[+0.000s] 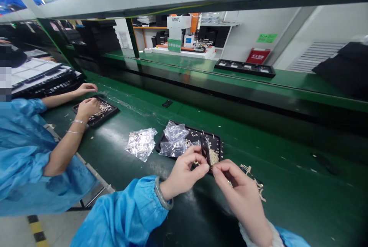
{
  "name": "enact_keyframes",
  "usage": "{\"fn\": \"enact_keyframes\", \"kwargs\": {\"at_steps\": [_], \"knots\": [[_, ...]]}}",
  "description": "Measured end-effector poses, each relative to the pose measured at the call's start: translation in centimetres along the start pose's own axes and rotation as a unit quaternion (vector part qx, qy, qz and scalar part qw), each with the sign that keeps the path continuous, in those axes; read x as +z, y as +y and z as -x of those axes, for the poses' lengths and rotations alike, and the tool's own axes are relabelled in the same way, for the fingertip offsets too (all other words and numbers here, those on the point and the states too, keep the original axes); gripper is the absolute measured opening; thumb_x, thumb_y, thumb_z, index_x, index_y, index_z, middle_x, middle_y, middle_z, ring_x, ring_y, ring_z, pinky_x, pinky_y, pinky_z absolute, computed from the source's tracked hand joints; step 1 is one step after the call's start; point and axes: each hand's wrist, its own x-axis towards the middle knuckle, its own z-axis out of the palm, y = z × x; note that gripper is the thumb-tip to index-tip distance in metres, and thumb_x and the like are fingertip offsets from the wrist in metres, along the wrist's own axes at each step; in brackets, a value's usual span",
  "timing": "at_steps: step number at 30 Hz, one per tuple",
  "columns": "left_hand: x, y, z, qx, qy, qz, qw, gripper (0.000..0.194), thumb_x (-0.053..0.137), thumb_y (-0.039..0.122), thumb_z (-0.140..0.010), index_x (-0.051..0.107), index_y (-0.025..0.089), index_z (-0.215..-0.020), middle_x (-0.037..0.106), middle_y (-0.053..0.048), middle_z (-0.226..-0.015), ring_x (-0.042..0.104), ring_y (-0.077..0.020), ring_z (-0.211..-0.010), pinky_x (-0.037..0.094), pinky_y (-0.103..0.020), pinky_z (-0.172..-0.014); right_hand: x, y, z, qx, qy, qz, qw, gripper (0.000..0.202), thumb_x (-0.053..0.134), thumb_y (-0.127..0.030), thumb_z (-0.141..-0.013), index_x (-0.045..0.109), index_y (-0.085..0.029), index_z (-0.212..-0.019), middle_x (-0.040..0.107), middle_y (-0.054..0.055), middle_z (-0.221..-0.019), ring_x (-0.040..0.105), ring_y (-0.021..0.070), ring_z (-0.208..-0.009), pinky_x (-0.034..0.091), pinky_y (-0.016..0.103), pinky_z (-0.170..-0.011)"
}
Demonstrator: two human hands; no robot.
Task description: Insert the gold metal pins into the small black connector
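My left hand (186, 170) is closed on a thin dark rectangular panel (205, 149), about phone-sized, held upright on edge. At the panel's lower corner, the thumb and fingers of my right hand (241, 187) are pinched together; whatever lies between them is too small to make out. Behind both hands lies a black tray (158, 146) with small tan pieces (214, 157) heaped in it. Clear plastic bags (175, 132) rest on its left part. Partly hidden beyond my right hand, tan strips (261, 189) lie on a dark flat piece.
More clear bags (141, 143) lie on the green bench (287, 201) to the left. A co-worker's hands (87, 108) are over another black tray (110, 116) of tan pieces. A small black part (167, 103) lies farther back, below a raised shelf with a long black tray (244, 68).
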Motion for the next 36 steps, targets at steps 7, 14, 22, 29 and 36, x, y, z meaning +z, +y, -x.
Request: {"fn": "enact_keyframes", "kwargs": {"at_steps": [7, 14, 22, 29, 36], "knots": [[0.13, -0.05, -0.01, -0.005, 0.0, 0.001, 1.0, 0.017, 0.056, 0.028, -0.083, 0.057, 0.014, -0.072, 0.05, -0.009, -0.103, 0.048, -0.0208, -0.1, 0.036, -0.029, -0.088, 0.17, 0.35, 0.05, 0.033, 0.0, -0.037, 0.999, 0.016, 0.055, -0.03, -0.084, 0.059, -0.02, -0.072, 0.055, 0.001, -0.066, 0.052, 0.0168, -0.059, 0.041, 0.026, -0.054], [0.17, -0.15, 0.0, 0.008, 0.032, -0.017, 0.999, 0.012, 0.059, 0.021, -0.079, 0.058, 0.014, -0.069, 0.05, -0.006, -0.092, 0.049, -0.018, -0.091, 0.038, -0.026, -0.081, 0.18, 0.15, 0.03, 0.024, 0.005, -0.033, 0.999, 0.014, 0.055, -0.028, -0.085, 0.059, -0.02, -0.074, 0.055, 0.001, -0.067, 0.052, 0.0165, -0.059, 0.041, 0.026, -0.054], [0.34, -0.5, -0.14, 0.008, 0.071, 0.037, 0.997, 0.006, 0.064, 0.02, -0.076, 0.061, 0.015, -0.076, 0.05, -0.004, -0.088, 0.05, -0.0156, -0.085, 0.041, -0.025, -0.074, 0.03, 0.6, 0.06, 0.024, 0.014, -0.021, 0.999, 0.014, 0.054, -0.028, -0.086, 0.058, -0.021, -0.075, 0.053, 0.0, -0.068, 0.051, 0.0159, -0.06, 0.04, 0.025, -0.055], [0.63, -0.75, -0.07, 0.021, 0.095, 0.066, 0.993, 0.014, 0.068, 0.02, -0.072, 0.056, 0.013, -0.075, 0.047, -0.001, -0.079, 0.048, -0.0108, -0.073, 0.041, -0.021, -0.065, 0.2, 0.78, 0.17, 0.003, 0.02, -0.014, 1.0, 0.013, 0.053, -0.025, -0.087, 0.057, -0.021, -0.076, 0.052, -0.001, -0.069, 0.05, 0.0145, -0.061, 0.039, 0.024, -0.057], [0.66, -0.8, 0.4, 0.065, 0.12, -0.024, 0.99, 0.015, 0.066, 0.022, -0.076, 0.054, 0.014, -0.071, 0.046, 0.0, -0.076, 0.047, -0.0092, -0.068, 0.039, -0.019, -0.058, 0.36, 0.87, 0.27, -0.008, 0.026, -0.006, 1.0, 0.012, 0.052, -0.022, -0.088, 0.056, -0.021, -0.077, 0.052, -0.002, -0.07, 0.051, 0.0139, -0.06, 0.039, 0.024, -0.055]]}}
